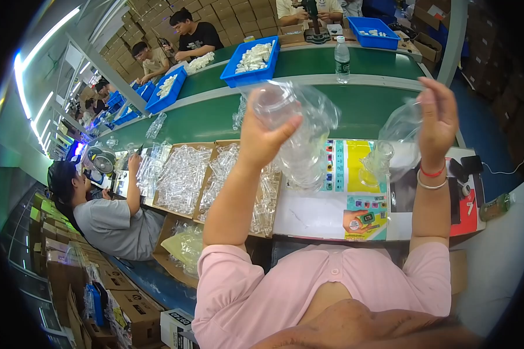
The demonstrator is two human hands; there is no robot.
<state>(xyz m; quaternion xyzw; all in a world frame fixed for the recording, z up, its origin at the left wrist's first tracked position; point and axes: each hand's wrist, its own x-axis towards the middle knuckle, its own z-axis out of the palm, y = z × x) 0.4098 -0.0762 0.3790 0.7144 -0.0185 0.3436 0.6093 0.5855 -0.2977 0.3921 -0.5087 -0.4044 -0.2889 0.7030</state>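
My left hand (pixel 265 134) is closed round a bulky piece of clear plastic packaging (pixel 303 142), raised over the near worktable. It looks like nested clear cups or domes inside a loose bag; glare and blur hide its exact form. To the right, my right hand (pixel 438 125) is lifted, thumb and fingers pointing up. A clear plastic bag (pixel 400 131) hangs by its thumb side, seemingly pinched there. Rounded clear pieces (pixel 381 160) show at the lower part of that bag. Beneath both hands lie printed cardboard sheets (pixel 364 168) in yellow, teal and white.
Left of me, cardboard trays (pixel 183 177) hold many clear plastic parts. A co-worker (pixel 113 218) sits beyond them. Across stretches a green conveyor (pixel 378 113) with a water bottle (pixel 342 61) and blue bins (pixel 250 61) of white parts. Black devices (pixel 466 168) lie at the right.
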